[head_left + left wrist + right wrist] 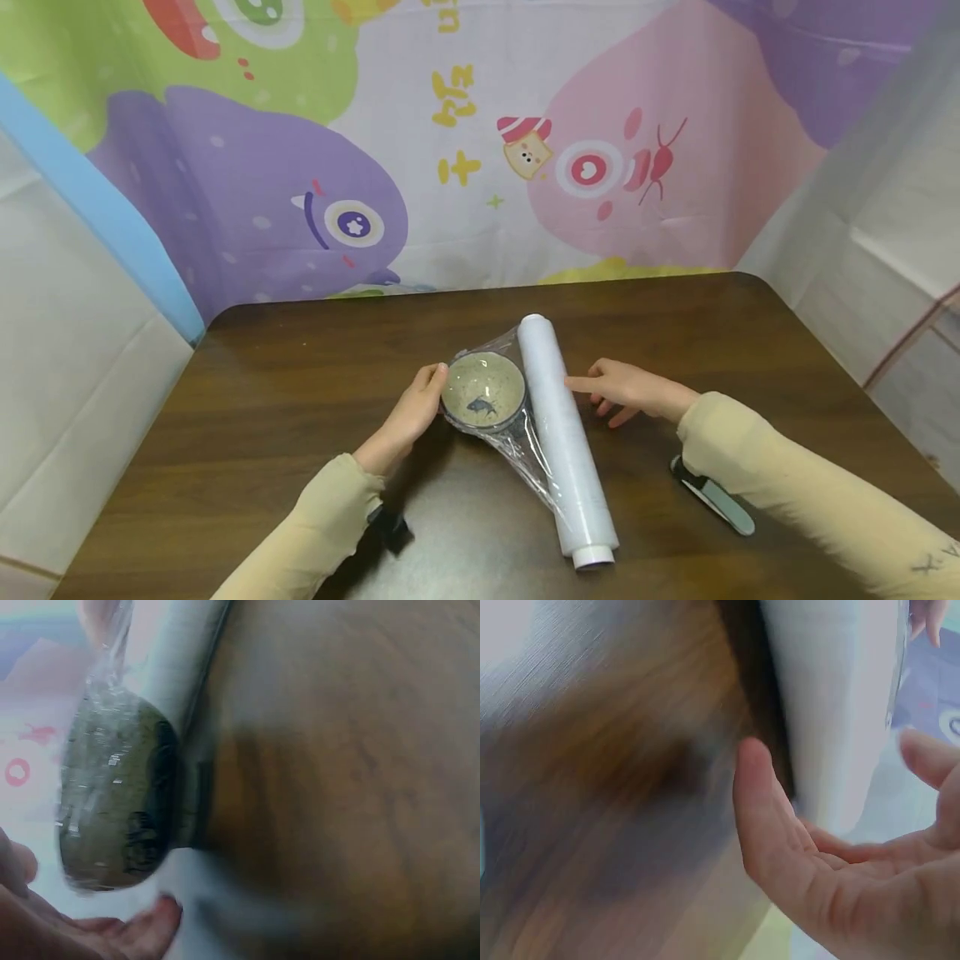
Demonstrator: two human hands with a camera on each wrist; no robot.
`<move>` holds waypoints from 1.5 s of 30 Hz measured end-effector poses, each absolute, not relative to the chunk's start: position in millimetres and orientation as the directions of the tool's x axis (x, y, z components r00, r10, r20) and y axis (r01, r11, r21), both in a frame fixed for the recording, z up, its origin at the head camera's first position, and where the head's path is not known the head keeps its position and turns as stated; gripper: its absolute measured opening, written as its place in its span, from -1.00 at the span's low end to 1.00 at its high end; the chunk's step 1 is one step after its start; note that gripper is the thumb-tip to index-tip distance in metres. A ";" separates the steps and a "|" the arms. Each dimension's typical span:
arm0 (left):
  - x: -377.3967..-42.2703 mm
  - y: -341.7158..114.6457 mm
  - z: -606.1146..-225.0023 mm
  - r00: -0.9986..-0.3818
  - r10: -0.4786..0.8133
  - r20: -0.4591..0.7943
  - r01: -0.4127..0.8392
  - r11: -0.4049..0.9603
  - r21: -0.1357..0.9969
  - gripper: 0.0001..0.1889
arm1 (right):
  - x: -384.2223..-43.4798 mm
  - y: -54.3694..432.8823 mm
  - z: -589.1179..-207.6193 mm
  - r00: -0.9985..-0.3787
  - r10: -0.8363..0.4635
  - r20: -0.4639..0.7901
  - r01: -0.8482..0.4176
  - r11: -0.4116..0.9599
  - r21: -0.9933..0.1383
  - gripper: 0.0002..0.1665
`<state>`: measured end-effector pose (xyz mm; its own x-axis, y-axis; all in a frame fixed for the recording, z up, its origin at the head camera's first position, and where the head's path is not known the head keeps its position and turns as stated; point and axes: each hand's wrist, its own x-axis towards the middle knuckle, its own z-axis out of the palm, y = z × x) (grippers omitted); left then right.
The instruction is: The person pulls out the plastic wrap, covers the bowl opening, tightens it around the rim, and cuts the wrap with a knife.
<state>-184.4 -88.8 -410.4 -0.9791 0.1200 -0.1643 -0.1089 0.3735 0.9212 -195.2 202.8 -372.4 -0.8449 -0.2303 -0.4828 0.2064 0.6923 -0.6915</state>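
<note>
A speckled ceramic bowl [483,392] with a dark fish painted inside stands at the middle of the table, clear plastic wrap [517,454] over and around it. The wrap runs from the bowl to a long white roll of cling film [562,442] lying to its right. My left hand [408,408] is at the bowl's left rim. In the left wrist view its thumb and loosely bent fingers [154,926] are spread around the near edge of the bowl [112,802]. Beside the roll's right side is my right hand [626,390], index finger reaching to the roll, other fingers loose.
A grey-green, narrow tool with a black end [716,496] lies on the brown wooden table [300,392], partly under the right sleeve. Behind the table hangs a cloth printed with cartoon monsters [465,217].
</note>
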 end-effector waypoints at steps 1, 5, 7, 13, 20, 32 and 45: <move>-184.6 -89.6 -406.2 -0.981 0.106 -0.164 -0.106 0.415 0.904 -0.45 | -194.4 208.3 -371.1 -0.852 -0.235 -0.468 0.174 0.716 -0.676 -0.24; -184.8 -93.5 -388.8 -0.988 0.087 -0.128 -0.055 0.578 0.814 -0.48 | -189.3 230.5 -367.2 -0.880 -0.295 -0.373 -0.047 0.834 -0.549 -0.45; -183.6 -94.3 -380.1 -0.990 0.101 -0.096 -0.011 0.630 0.777 -0.52 | -185.4 240.4 -365.0 -0.887 -0.330 -0.323 -0.148 0.866 -0.479 -0.58; -176.9 -81.3 -362.9 -0.982 0.184 0.043 0.163 0.710 0.685 -0.60 | -169.9 263.0 -358.9 -0.879 -0.344 -0.332 -0.223 0.909 -0.352 -0.66; -167.8 -54.7 -355.1 -0.930 0.344 0.128 0.344 0.693 0.634 -0.64 | -149.2 274.9 -361.6 -0.831 -0.269 -0.486 -0.198 0.961 -0.193 -0.39; -162.2 -27.5 -356.7 -0.802 0.583 0.131 0.551 0.636 0.540 -0.67 | -139.7 272.8 -373.7 -0.846 -0.279 -0.455 -0.199 0.956 -0.216 -0.59; -154.6 -12.8 -363.8 -0.756 0.637 0.149 0.624 0.633 0.458 -0.74 | -151.8 253.4 -358.3 -0.864 -0.358 -0.355 -0.185 0.880 -0.437 -0.84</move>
<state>-154.6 -12.8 -363.8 -0.7560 0.6372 0.1495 0.6241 0.6330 0.4581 -151.8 253.4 -358.3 -0.8637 -0.3577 -0.3552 -0.1851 0.8804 -0.4366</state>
